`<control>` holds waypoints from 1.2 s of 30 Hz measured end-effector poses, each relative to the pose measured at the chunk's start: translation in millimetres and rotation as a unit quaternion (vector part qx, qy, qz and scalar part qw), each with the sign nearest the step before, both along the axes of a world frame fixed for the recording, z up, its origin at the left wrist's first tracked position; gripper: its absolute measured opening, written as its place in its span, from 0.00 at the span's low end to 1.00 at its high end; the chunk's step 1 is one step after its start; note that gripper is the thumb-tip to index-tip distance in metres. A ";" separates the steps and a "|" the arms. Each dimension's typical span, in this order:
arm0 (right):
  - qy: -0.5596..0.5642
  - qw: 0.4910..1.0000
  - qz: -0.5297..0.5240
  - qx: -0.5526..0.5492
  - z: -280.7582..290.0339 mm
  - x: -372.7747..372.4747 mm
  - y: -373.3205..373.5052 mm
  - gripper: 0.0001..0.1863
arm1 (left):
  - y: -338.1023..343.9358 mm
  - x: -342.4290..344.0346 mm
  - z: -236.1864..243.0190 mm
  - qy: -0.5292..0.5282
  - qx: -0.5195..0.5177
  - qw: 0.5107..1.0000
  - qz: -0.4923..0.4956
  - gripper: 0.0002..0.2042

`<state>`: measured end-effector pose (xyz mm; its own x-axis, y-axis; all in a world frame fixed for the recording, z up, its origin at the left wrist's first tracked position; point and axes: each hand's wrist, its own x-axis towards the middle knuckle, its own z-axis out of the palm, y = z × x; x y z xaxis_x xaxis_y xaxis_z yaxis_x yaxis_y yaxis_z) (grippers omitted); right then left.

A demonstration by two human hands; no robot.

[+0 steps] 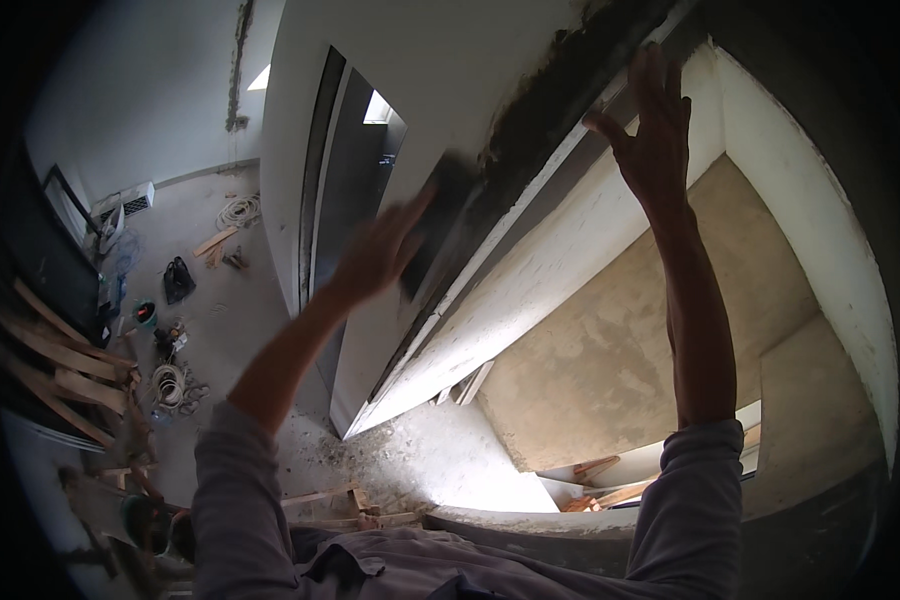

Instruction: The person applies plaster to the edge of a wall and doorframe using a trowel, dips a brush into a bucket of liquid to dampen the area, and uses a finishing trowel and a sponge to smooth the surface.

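Observation:
My left hand (pixel 378 252) is at the wall face, slightly blurred, its fingers closed at a dark, flat, rectangular plastering float (pixel 444 222). The float lies close to the wall; its handle is hidden. Beside it, a dark, damp-looking band of mortar (pixel 532 112) runs along the wall's edge. A long pale straight strip (pixel 530 195) borders that edge, slanting from upper right to lower middle. My right hand (pixel 656 140) is raised higher up by the strip's upper part, thumb spread away from the fingers. Nothing shows in its grasp; whether the fingertips touch the strip is unclear.
A window or door opening (pixel 355 170) is in the wall at left. Far below, the floor (pixel 260 370) holds coiled cable (pixel 170 388), a black bag (pixel 178 280) and loose timber (pixel 92 385). At right, a recess has a bare plastered wall (pixel 630 330).

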<state>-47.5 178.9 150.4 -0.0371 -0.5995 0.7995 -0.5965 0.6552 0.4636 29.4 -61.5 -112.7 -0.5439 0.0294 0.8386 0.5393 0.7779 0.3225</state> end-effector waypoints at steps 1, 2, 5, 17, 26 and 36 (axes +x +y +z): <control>-0.002 1.000 0.001 -0.002 -0.3 -0.4 -1.7 0.46 | -1.7 -17.6 51.6 0.065 -0.022 0.998 0.015 0.32; -0.004 1.000 0.002 -0.004 1.4 -1.0 -2.6 0.46 | -2.8 -34.3 104.8 0.151 -0.007 0.988 -0.004 0.29; 0.020 1.000 -0.004 0.019 3.0 -7.2 -0.9 0.48 | -7.2 -52.9 233.9 0.112 -0.029 0.993 0.030 0.28; 0.046 0.998 0.027 0.039 9.0 -6.6 0.2 0.53 | 20.5 -30.8 17.2 0.030 -0.013 0.999 0.028 0.31; -0.007 1.000 0.004 0.018 3.9 -1.0 2.0 0.50 | 4.3 25.2 -102.6 -0.051 0.097 0.993 0.035 0.31; -0.032 0.999 -0.035 0.021 -4.0 6.1 -4.0 0.50 | 15.0 -32.3 179.5 0.136 0.031 0.986 -0.095 0.27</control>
<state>-41.4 175.0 146.4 -0.1316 -0.6268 0.7680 -0.5789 0.6775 0.4537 -2.9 -46.6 66.8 -0.2892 0.0528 0.9558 0.7457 0.6385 0.1904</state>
